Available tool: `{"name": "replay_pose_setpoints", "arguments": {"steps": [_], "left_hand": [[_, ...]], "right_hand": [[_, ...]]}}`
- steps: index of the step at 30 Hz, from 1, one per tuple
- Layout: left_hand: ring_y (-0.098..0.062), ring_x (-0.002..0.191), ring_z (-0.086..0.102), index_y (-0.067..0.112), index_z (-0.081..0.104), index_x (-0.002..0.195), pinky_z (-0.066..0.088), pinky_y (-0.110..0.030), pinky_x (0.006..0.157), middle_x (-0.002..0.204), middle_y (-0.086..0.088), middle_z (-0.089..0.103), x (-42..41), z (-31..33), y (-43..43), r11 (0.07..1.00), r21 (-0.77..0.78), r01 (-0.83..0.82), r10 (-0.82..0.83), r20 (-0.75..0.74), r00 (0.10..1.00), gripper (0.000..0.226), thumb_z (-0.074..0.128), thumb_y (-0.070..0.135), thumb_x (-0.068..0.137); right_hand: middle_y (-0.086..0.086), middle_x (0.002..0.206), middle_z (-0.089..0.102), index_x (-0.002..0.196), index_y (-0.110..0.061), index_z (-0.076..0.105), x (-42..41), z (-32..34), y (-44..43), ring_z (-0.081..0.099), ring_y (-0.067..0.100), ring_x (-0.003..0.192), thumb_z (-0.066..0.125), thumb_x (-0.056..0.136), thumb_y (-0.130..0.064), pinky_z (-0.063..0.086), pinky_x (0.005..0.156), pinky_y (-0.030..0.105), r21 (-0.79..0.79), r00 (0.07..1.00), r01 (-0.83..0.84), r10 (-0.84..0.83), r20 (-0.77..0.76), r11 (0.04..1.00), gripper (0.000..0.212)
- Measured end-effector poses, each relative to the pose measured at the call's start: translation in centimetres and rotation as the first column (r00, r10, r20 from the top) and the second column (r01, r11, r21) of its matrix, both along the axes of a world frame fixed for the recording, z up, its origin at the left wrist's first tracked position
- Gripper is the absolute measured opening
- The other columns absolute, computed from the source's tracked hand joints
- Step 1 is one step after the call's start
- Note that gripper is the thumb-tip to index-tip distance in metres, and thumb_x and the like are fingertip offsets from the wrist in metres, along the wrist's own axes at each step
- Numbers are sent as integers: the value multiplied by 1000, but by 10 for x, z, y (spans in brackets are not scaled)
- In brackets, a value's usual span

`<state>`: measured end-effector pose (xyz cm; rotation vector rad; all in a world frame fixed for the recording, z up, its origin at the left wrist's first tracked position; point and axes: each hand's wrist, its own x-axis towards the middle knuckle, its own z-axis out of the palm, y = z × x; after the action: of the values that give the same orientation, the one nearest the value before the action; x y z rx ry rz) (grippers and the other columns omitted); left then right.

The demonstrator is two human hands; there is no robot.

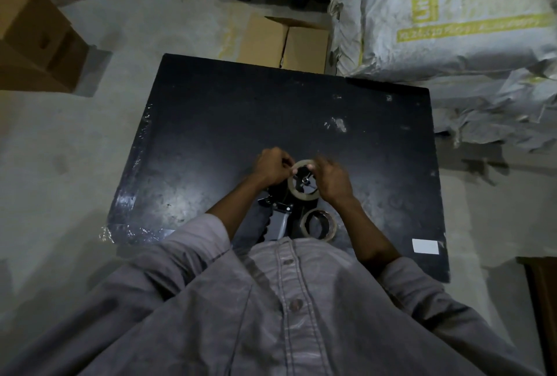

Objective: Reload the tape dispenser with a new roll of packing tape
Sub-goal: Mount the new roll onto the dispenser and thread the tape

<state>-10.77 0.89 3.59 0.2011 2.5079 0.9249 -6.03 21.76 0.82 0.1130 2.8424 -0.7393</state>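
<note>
A clear tape roll (302, 192) sits on the hub of the tape dispenser (280, 218), which lies on the black table (211, 140) close to my body. My left hand (272, 168) pinches the roll's upper left edge with its fingertips. On the right side of the roll, my right hand (333, 178) holds the rim. The dispenser's metal handle points toward me, partly hidden by my left forearm. A second ring, an empty-looking cardboard core (319, 226), lies flat on the table just right of the handle.
A white label (425, 246) is stuck at the table's near right corner. Cardboard boxes (286, 40) stand beyond the far edge and another box (36, 40) at the left. Large grey sacks (452, 19) are stacked at the right.
</note>
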Motion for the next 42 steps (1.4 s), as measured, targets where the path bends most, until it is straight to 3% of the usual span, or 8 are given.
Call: {"name": "replay_pose_setpoints", "arguments": {"steps": [6,10,19,23,26,32,38,42], "left_hand": [[-19,111,71,34,85,105,35,-52,115,104,9,83,-5,-5,6,985,-170,13,-35,-127,991,18,80,44,92],[-19,118,68,33,84,107,24,-63,122,110,9,82,-14,0,9,982,-184,48,-71,-116,991,17,79,45,95],[-22,125,67,36,83,112,25,-64,122,117,7,82,-22,-2,7,989,-127,71,-80,-68,994,30,72,58,96],[-16,108,74,42,84,114,54,-53,107,105,17,82,-12,-42,-10,989,150,12,-9,-20,1000,40,62,69,95],[-19,117,70,54,81,114,55,-52,107,109,23,80,-8,-96,-21,964,253,-87,84,19,996,30,64,73,97],[-4,97,77,12,89,104,60,-38,100,103,2,84,5,-23,-17,914,383,-135,135,28,990,15,86,24,95],[-23,107,75,34,87,109,53,-61,105,104,8,84,15,-44,-26,913,364,-183,179,44,983,18,71,38,102],[-14,99,79,10,85,105,59,-44,100,102,0,84,33,-17,-24,757,494,-428,320,291,902,22,64,5,106]], "right_hand": [[17,99,75,126,-22,51,17,-5,-10,72,42,84,17,111,-69,62,69,54,-104,995,57,-65,-78,993,60],[17,100,75,126,-16,56,17,-8,-13,72,43,87,25,117,-59,62,73,55,-102,986,128,-138,-92,986,54],[18,105,78,125,-16,67,9,-12,-13,74,43,97,33,119,-54,62,82,51,-72,975,213,-216,-42,974,51],[21,105,78,116,-13,69,9,-14,-14,74,46,97,38,119,-50,62,82,52,-73,968,247,-250,-34,966,48],[23,112,78,120,-12,70,11,-14,-15,74,47,103,40,119,-48,61,85,52,-62,970,238,-240,-23,969,47],[23,113,77,124,-14,65,16,-11,-16,73,47,106,41,119,-49,57,85,50,-59,977,212,-213,-16,975,43],[21,108,77,125,-14,61,19,-14,-19,74,45,101,41,119,-47,57,83,49,-147,979,198,-202,-17,969,39],[23,120,75,127,-10,64,20,-16,-30,71,44,113,39,119,-46,54,91,47,-223,919,394,-378,114,892,44]]}}
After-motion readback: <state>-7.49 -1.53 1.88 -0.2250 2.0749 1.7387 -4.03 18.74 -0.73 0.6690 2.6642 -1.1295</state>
